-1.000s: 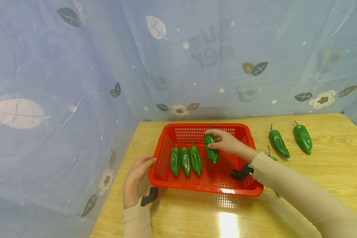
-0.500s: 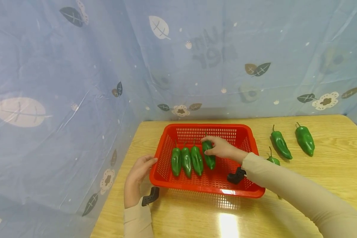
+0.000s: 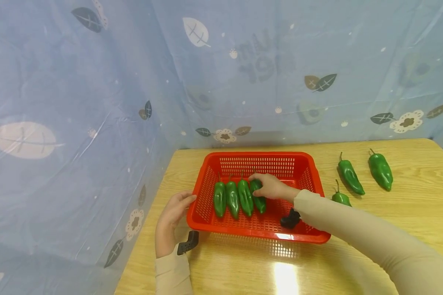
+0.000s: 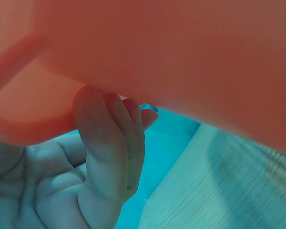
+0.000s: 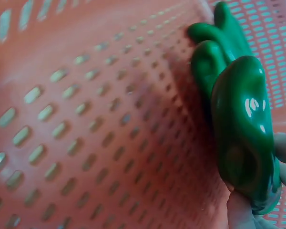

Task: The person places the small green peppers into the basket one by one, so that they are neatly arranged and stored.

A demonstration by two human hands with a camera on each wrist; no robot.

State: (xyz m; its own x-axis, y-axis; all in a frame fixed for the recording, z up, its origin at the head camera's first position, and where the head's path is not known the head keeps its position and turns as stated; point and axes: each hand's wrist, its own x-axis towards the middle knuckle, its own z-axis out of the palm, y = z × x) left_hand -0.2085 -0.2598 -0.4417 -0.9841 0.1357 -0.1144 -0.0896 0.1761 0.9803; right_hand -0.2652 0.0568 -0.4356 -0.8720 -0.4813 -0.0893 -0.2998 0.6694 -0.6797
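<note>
A red plastic basket (image 3: pixel 258 154) with slotted walls sits on the wooden table. My left hand (image 3: pixel 172 211) grips its left rim; in the left wrist view, the fingers (image 4: pixel 107 143) curl up against that rim. Inside the basket, my right hand (image 3: pixel 271 187) holds a green pepper (image 5: pixel 245 129) between thumb and fingers, stem towards the back. To its left, three more green peppers lie side by side: a left one (image 3: pixel 219 199), a middle one (image 3: pixel 232 200) and a right one (image 3: pixel 245 198), close to the held pepper.
Right of the basket, a slim pepper (image 3: pixel 350 177) and a wider pepper (image 3: pixel 380 170) lie on the table (image 3: pixel 421 213). Another pepper (image 3: pixel 341 198) is partly hidden by the right sleeve (image 3: pixel 354 229). A blue patterned curtain (image 3: pixel 243 82) hangs behind and to the left.
My right hand has brought the held pepper left and down, beside the row of peppers in the basket. The left hand has kept its place on the rim.
</note>
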